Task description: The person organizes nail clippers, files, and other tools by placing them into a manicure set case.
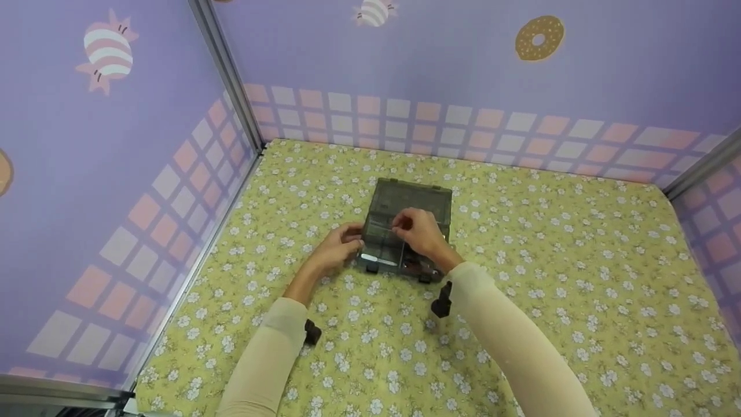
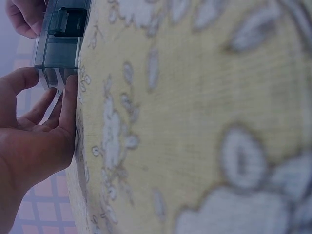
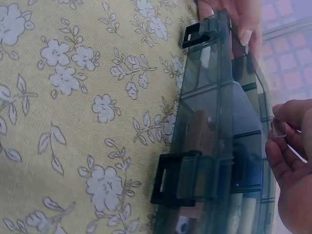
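Observation:
A dark translucent plastic compartment box [image 1: 382, 255] lies on the cloth, its lid [image 1: 411, 200] laid back on the far side. My left hand [image 1: 337, 249] holds the box by its left end; in the left wrist view thumb and fingers [image 2: 70, 102] grip the corner. Over the middle of the box, my right hand [image 1: 421, 231] pinches a small clear plastic piece [image 3: 279, 129] between thumb and fingertips. Inside sit a white strip [image 1: 376, 259] in the front left compartment and a brown item [image 3: 197, 134] in another. My right hand covers part of the right side.
Yellow flowered cloth [image 1: 550, 289] covers the table around the box. Purple walls [image 1: 451, 69] with a tile pattern stand behind and at both sides. A black wrist mount [image 1: 441, 300] sits under my right forearm, another [image 1: 312, 333] by the left.

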